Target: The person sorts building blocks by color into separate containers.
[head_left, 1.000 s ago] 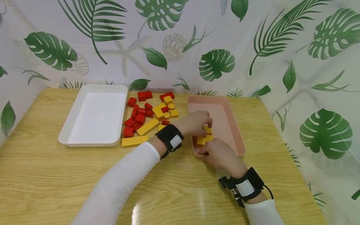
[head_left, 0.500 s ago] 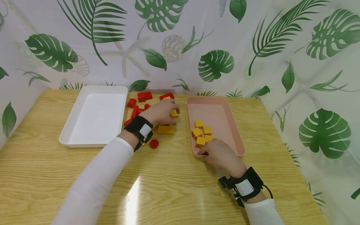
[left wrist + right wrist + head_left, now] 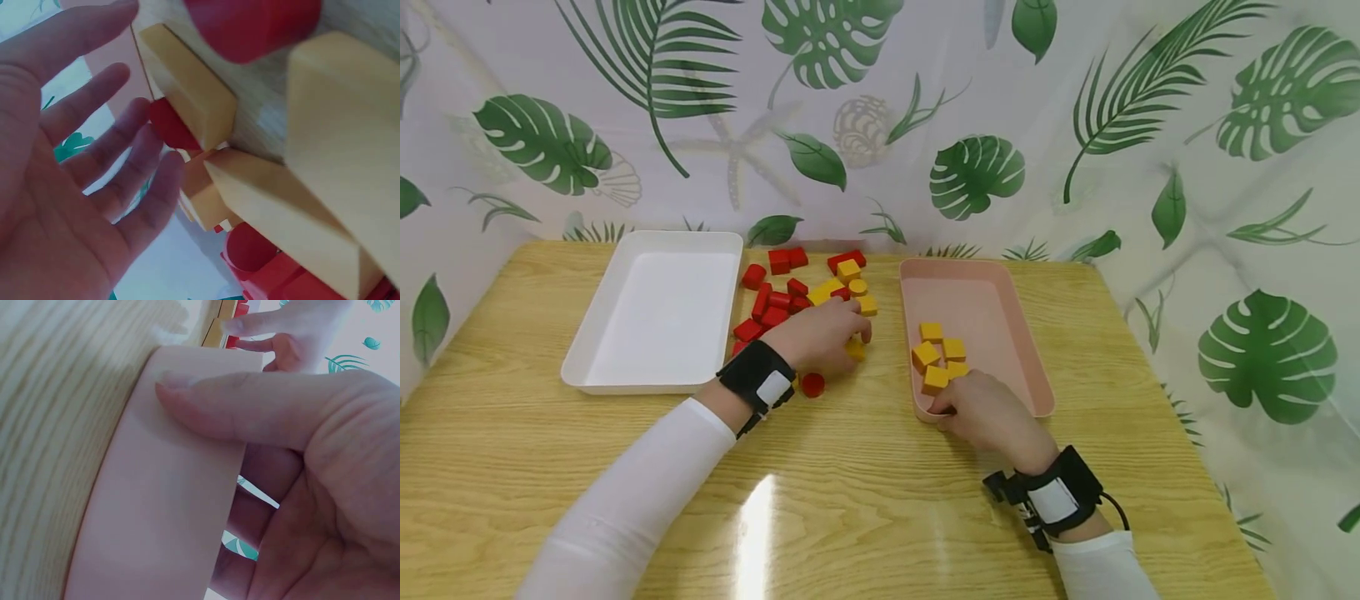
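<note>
While the right hand [image 3: 988,417] grips the near wall of the pink tray [image 3: 1030,367] by its left corner, thumb against the outer face and fingers on the inner side, the left hand [image 3: 820,333] is positioned over the loose pieces, its fingers extended and spread, holding nothing. One yellow block [image 3: 855,350] is at the left fingertips; contact cannot be determined. Five yellow cubes [image 3: 936,380] are located inside the pink tray, near the gripped corner. Red blocks [image 3: 772,317] and further yellow blocks [image 3: 848,270] lie on the table [image 3: 850,500], between the pink tray and the white tray [image 3: 655,325]. A round red block [image 3: 812,385] lies near the left wrist.
</note>
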{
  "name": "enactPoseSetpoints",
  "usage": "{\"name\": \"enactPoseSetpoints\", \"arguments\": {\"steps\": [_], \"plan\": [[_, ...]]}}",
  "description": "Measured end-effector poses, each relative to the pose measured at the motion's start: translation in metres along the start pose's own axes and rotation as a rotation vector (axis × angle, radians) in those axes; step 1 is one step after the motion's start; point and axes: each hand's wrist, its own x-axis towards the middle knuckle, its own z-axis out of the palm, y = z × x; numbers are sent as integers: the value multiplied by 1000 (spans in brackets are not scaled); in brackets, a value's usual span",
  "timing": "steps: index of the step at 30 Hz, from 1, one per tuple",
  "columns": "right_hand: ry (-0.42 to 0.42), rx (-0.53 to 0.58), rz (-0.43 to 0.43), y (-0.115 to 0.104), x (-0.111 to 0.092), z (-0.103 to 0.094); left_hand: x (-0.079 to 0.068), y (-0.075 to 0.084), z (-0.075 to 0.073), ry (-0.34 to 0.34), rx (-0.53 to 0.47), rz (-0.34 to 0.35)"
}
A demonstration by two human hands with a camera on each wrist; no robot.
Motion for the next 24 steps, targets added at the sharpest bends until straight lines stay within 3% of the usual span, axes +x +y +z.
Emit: {"name": "enactPoseSetpoints", "arguments": {"steps": [11, 24], "plan": [[5, -4, -1, 1, -1, 0, 10, 2, 9, 45, 53, 25], [9, 4, 0, 2, -2, 0, 13, 15, -1, 71, -35, 35]]}}
